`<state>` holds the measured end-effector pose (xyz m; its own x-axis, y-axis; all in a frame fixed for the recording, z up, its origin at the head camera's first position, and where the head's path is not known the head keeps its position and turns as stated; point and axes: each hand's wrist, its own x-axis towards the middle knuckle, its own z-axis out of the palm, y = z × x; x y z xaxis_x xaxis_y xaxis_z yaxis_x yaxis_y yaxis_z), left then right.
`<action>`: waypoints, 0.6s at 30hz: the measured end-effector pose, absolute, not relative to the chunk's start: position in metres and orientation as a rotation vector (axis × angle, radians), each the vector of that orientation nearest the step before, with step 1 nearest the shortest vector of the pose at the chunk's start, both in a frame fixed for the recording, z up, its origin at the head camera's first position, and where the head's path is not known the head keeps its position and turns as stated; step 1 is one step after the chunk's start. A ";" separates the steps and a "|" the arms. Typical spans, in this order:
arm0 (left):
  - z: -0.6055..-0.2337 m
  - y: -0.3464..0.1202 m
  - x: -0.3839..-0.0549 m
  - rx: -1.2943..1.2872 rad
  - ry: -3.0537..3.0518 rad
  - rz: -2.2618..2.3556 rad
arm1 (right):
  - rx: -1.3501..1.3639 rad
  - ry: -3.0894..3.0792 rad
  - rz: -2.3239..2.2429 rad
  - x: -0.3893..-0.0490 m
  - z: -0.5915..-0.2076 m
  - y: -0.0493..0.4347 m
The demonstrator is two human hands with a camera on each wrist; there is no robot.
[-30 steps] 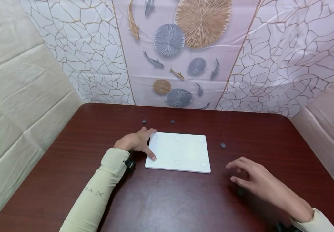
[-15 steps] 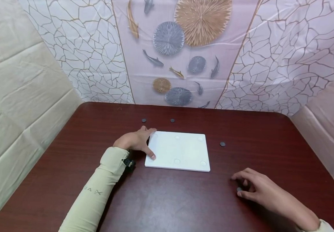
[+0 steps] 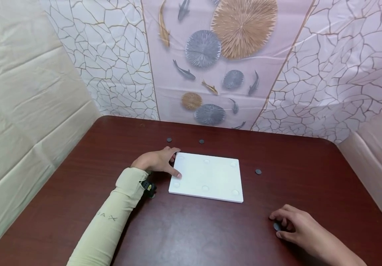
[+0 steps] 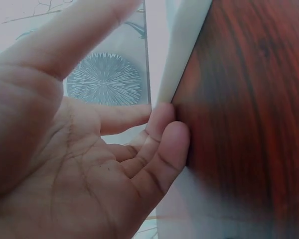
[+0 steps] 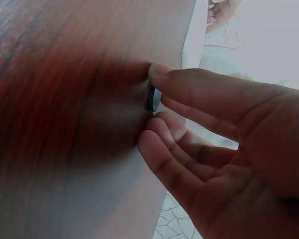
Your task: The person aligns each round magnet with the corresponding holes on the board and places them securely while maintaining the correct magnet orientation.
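Note:
A flat white board (image 3: 207,175) with several shallow round recesses lies on the table. My left hand (image 3: 159,161) holds its left side, the thumb resting on top and the index finger at the far left corner. In the left wrist view, curled fingers (image 4: 172,144) meet the edge of the board (image 4: 182,55). At the right front, my right hand (image 3: 298,225) is lowered around a small dark disc (image 3: 277,227). The right wrist view has this disc (image 5: 153,99) flat on the table between the thumb and the loosely bent fingers (image 5: 157,144).
Two more dark discs, a left one (image 3: 169,139) and a right one (image 3: 201,141), lie behind the board. Another disc (image 3: 258,171) is to its right, and one (image 3: 152,196) shows partly beneath the left wrist. Patterned cloth (image 3: 204,74) hangs behind the brown table (image 3: 191,232).
My right hand has come down and toward me, its thumb and fingers now on either side of the near disc. The left hand stays at the board; the head view has shifted slightly.

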<state>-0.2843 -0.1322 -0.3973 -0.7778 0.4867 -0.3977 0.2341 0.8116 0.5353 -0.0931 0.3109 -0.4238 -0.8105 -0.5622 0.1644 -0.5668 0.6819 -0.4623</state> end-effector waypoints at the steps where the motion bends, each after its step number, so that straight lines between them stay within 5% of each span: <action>1: -0.397 -0.132 -0.284 0.532 2.463 0.627 | 0.961 -2.866 0.785 -0.093 -0.425 0.311; 18: -0.401 -0.132 -0.286 0.588 2.457 0.657 | 0.906 -2.800 0.647 -0.088 -0.428 0.304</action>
